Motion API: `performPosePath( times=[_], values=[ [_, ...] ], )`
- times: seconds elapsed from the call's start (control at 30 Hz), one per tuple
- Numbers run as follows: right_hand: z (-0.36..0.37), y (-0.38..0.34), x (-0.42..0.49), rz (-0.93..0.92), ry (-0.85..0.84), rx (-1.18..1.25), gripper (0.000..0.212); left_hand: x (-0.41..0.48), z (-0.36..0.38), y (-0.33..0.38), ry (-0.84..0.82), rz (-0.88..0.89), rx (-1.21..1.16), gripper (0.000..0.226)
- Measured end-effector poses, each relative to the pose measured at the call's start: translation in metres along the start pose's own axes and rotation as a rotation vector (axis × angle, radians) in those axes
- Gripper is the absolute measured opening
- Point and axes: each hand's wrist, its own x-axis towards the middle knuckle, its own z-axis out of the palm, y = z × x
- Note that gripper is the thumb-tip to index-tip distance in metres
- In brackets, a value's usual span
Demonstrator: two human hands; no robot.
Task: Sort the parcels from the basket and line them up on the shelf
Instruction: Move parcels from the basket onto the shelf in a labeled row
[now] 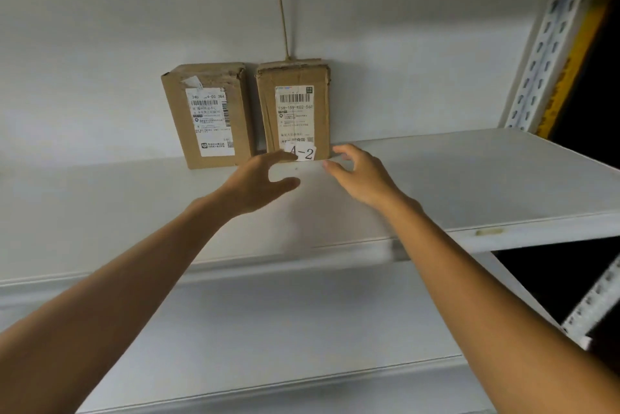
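Two brown cardboard parcels stand upright side by side against the back wall of a white shelf (469, 178). The left parcel (209, 115) carries a white shipping label. The right parcel (295, 108) has a shipping label and a white tag reading "A-2" at its bottom edge. My left hand (258, 183) hovers just in front of the right parcel's lower left corner, fingers spread and holding nothing. My right hand (359, 172) is at the parcel's lower right corner, fingers relaxed, fingertips close to the box. The basket is out of view.
A thin brown string (283, 21) rises up the wall from behind the right parcel. A perforated white shelf upright (543, 44) stands at the right. A lower shelf board (302, 329) lies beneath my forearms.
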Motion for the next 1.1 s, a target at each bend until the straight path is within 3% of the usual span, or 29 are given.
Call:
performPosePath(
  times=[0.3,0.53,0.77,1.1],
  values=[
    [-0.055,-0.001,-0.101,0.179,0.206,-0.118,0.052,-0.004,0.007,0.057,-0.178,0.17,-0.065,0.045],
    [-0.077,0.006,-0.229,0.449,0.396,-0.156,0.062,-0.05,0.062,0.136,-0.376,0.402,-0.165,0.049],
    [-0.104,0.031,-0.411,0.803,0.501,-0.197,0.063,-0.146,0.14,0.234,-0.66,0.645,-0.187,0.052],
    [-0.082,0.071,-0.644,1.094,0.558,-0.077,0.067,-0.331,0.25,0.337,-0.986,0.854,-0.118,0.054]
  ],
)
